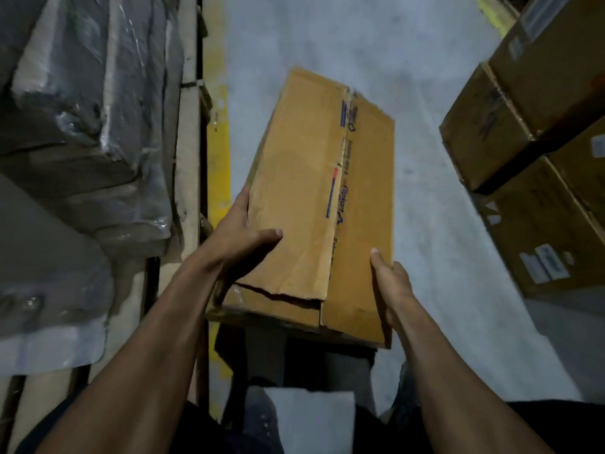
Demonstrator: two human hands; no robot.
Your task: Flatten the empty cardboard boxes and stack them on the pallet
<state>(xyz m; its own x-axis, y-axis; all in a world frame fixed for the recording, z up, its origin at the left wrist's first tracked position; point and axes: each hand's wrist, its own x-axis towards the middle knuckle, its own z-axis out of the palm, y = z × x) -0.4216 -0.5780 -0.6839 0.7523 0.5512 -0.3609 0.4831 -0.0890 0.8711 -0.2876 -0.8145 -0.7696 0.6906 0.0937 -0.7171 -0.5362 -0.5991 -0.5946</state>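
Cardboard box (314, 204) sits between both hands above the grey floor (409, 77), its flaps closed and a printed seam running along its top. Left hand (242, 244) grips the box's left edge, thumb lying across the top, fingers curled round the side. Right hand (389, 276) holds the box's right edge, thumb up against it; its fingers are hidden underneath. Stacked brown cartons (537, 132) stand right of the box, plastic-wrapped bundles (82, 103) left of it.
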